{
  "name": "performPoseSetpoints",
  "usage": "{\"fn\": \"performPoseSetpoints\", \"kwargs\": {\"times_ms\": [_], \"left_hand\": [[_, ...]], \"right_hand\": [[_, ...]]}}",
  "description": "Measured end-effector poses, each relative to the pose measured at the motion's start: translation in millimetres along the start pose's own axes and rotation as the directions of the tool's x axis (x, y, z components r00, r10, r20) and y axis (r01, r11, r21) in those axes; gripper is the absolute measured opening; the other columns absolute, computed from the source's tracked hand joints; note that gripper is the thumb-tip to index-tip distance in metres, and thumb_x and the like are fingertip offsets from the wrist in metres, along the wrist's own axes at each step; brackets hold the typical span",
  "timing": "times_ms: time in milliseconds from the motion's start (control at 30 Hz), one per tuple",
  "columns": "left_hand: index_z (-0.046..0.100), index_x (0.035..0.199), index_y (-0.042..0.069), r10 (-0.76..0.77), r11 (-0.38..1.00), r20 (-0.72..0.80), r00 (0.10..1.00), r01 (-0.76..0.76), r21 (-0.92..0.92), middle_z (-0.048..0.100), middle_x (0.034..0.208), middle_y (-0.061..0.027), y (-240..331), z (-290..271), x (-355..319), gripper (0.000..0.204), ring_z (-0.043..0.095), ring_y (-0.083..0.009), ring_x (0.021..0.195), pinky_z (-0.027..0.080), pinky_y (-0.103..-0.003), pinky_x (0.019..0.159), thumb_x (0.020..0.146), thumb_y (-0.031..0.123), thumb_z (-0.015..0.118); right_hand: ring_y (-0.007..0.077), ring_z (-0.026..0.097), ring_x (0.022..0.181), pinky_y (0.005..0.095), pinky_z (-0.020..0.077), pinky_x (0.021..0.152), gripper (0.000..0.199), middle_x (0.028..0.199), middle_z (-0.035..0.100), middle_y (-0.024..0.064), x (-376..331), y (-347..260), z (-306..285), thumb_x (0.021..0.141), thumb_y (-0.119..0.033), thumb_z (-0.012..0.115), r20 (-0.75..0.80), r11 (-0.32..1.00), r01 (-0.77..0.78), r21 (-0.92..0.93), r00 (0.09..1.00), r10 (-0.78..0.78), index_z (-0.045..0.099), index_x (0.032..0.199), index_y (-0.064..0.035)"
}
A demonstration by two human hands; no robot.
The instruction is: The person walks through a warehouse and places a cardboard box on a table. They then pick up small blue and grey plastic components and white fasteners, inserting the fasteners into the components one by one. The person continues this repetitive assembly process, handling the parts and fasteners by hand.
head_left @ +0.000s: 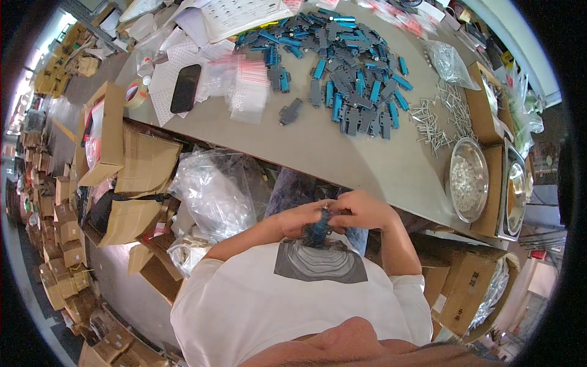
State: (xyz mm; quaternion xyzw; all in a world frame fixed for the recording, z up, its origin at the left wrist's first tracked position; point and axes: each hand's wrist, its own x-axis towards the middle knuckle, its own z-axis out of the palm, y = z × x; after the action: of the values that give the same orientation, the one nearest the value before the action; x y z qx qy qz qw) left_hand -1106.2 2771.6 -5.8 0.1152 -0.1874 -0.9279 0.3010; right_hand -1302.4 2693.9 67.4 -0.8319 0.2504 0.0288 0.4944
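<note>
Close to my chest, below the table's near edge, both hands meet around a small blue and dark-grey plastic piece (317,231). My left hand (299,219) is closed on its left side, and my right hand (365,211) has its fingers pinched at its upper right. Fingers partly hide the piece, so its details are unclear. On the table (257,144) lies a large heap of similar blue and dark-grey plastic pieces (358,79). One loose dark-grey piece (291,112) lies apart, toward the near edge.
Right of the heap are scattered metal pins (435,125), a steel bowl of small white parts (468,180) and a cardboard box (489,110). On the left lie a black phone (186,89), small clear zip bags (249,92) and tape (134,95). Clear plastic bags (214,189) hang below.
</note>
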Motion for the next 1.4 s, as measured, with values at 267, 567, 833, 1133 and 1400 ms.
{"fn": "performPoseSetpoints", "kwargs": {"times_ms": [267,567,833,1133,1400], "left_hand": [[0.041,0.13,0.003,0.095,0.795,-0.152,0.984,0.017,0.606,0.057,0.114,-0.0068,-10.2,-8.9,-4.8,0.064,0.054,-0.015,0.102,0.044,-0.03,0.091,0.075,0.007,0.074],[0.053,0.118,0.004,0.196,0.754,-0.22,0.956,-0.004,0.657,0.06,0.1,-0.001,-14.1,-9.6,3.3,0.041,0.055,-0.0095,0.091,0.046,-0.026,0.082,0.08,0.001,0.067],[0.055,0.117,0.004,0.309,0.697,-0.166,0.936,-0.104,0.709,0.06,0.102,0.0005,3.0,-11.2,19.9,0.038,0.054,-0.009,0.095,0.043,-0.026,0.086,0.08,0.001,0.067],[0.052,0.125,0.004,0.467,0.531,-0.028,0.884,-0.255,0.808,0.061,0.113,-0.0035,4.4,-11.2,25.2,0.046,0.052,-0.0116,0.107,0.039,-0.029,0.095,0.081,0.002,0.067],[0.052,0.124,0.003,0.419,0.541,-0.001,0.908,-0.249,0.803,0.061,0.114,-0.0056,4.0,-18.9,27.8,0.046,0.052,-0.0126,0.108,0.039,-0.03,0.096,0.081,0.002,0.067]], "right_hand": [[0.024,0.06,0.071,0.0335,0.0461,0.063,0.008,0.076,0.062,0.0084,-16.6,-5.9,8.2,0.079,-0.015,0.067,-0.263,0.985,0.113,0.13,0.962,-0.076,0.068,0.08,-0.0076],[0.0111,0.051,0.083,0.0239,0.0409,0.074,0.033,0.095,0.059,0.0045,-17.6,5.6,2.3,0.09,0.003,0.041,-0.361,0.867,0.131,0.48,0.931,0.059,0.052,0.12,-0.0043],[0.0211,0.062,0.085,0.0311,0.0483,0.073,0.03,0.091,0.064,0.0121,-8.0,-25.9,-14.4,0.086,0.003,0.052,-0.44,0.989,0.068,0.132,0.898,-0.003,0.055,0.115,-0.0038],[0.0289,0.064,0.07,0.0356,0.0492,0.061,0.028,0.089,0.066,0.0122,-11.4,-42.1,-17.4,0.079,-0.003,0.061,-0.455,0.998,-0.036,0.056,0.889,0.058,0.057,0.107,-0.0048],[0.0325,0.06,0.07,0.0384,0.0472,0.061,0.035,0.09,0.061,0.0156,-15.2,-47.7,-15.3,0.073,0.0,0.057,-0.41,0.999,-0.048,-0.024,0.911,0.034,0.057,0.107,-0.0063]]}}
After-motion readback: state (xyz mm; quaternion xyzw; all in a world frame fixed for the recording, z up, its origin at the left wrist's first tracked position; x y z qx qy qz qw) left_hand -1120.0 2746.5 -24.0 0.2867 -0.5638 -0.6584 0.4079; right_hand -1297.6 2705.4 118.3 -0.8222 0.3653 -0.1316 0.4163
